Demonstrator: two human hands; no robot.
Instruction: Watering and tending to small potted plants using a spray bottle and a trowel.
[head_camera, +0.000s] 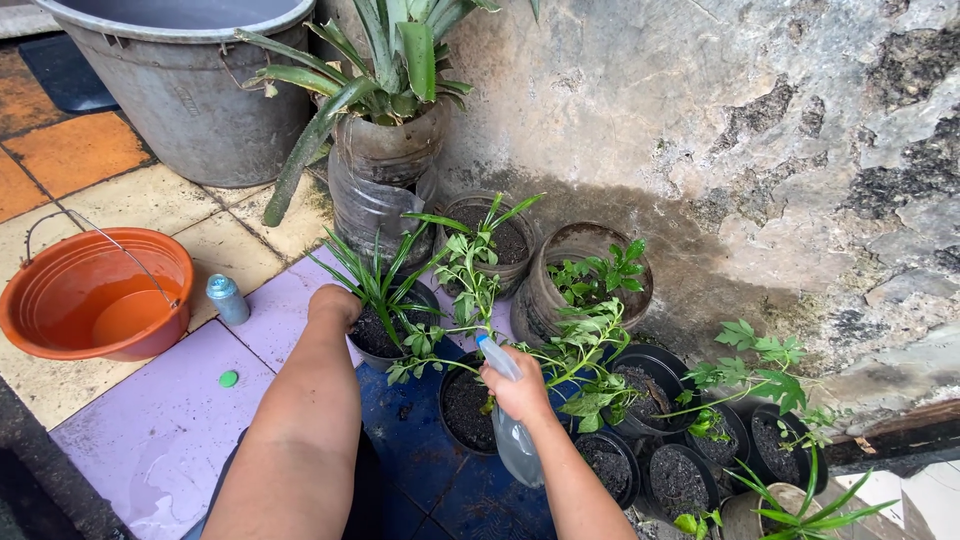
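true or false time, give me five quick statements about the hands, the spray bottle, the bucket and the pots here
1. The right hand holds a clear spray bottle over the potted plants. True.
2. The left hand holds the small blue bottle. False: that bottle stands alone on the tiles, and the left hand is at the black pot of long narrow leaves.
3. The orange bucket has some water in it. True.
4. The green cap is screwed onto the small blue bottle. False: it lies on the purple tile, apart from it.
5. The big grey tub lies tipped on its side. False: it stands upright by the wall.
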